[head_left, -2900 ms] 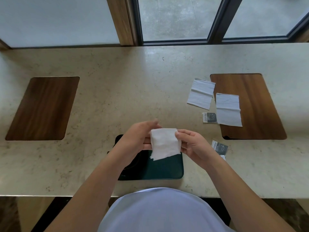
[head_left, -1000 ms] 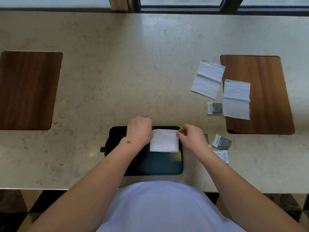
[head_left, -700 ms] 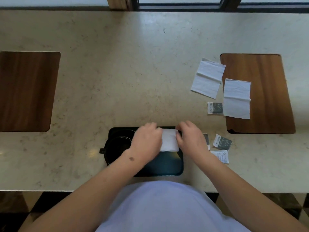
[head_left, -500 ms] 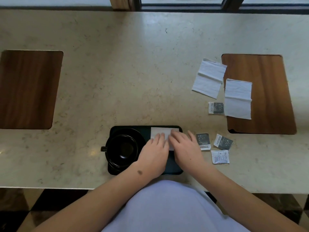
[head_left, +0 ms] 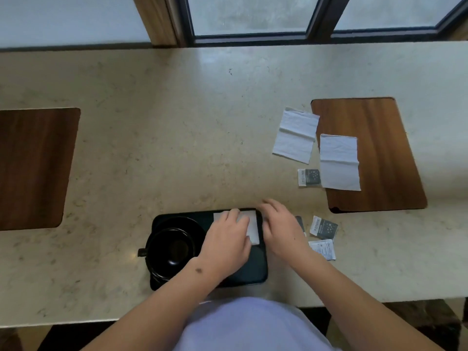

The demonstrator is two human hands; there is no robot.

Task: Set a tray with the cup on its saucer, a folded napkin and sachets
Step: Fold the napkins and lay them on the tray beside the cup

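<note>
On the tray [head_left: 253, 272] at the counter's near edge, the black cup [head_left: 172, 249] sits on its saucer [head_left: 182, 222] at the tray's left end. Left hand [head_left: 228, 243] lies flat, fingers straight, pressing the folded napkin [head_left: 254, 228] into the tray's far right corner. Right hand [head_left: 282, 230] is just right of the tray, fingers relaxed and spread, edging the napkin. Three sachets [head_left: 324, 228] lie right of the tray, one half hidden. Farther right, another sachet [head_left: 309, 177], two loose napkins [head_left: 295, 135] and a wooden mat [head_left: 379, 153].
</note>
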